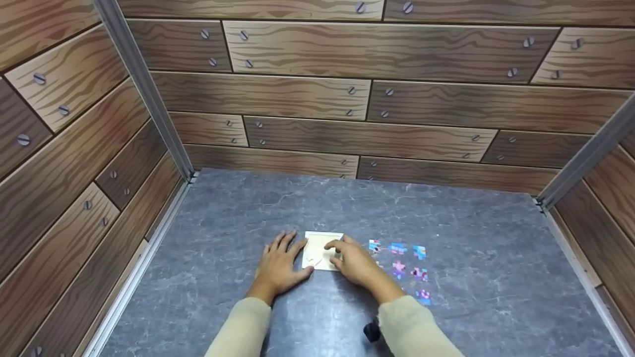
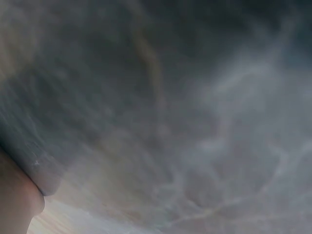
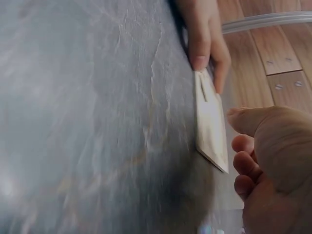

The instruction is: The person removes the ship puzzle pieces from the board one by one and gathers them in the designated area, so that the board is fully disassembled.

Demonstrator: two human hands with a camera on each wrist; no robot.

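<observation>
A small cream square puzzle tray (image 1: 323, 239) with a thin rim lies flat on the grey table. At its lower left corner inside, a pale outline (image 1: 312, 261) shows; whether it is a loose piece or a mark, I cannot tell. My left hand (image 1: 279, 265) rests with spread fingers against the tray's left edge, thumb at the lower corner. Over the tray's right side hovers my right hand (image 1: 356, 263), its fingers loosely bent. Thumb and index finger stand apart, with nothing seen between them. In the right wrist view the tray (image 3: 210, 122) lies beyond the thumb.
Several colourful jigsaw pieces (image 1: 398, 267) lie spread right of the tray, some partly hidden by my right forearm. A small black object (image 1: 371, 331) shows beside the right sleeve. Wood-patterned walls (image 1: 307, 94) with metal corner rails (image 1: 149, 89) enclose the table (image 1: 223, 208).
</observation>
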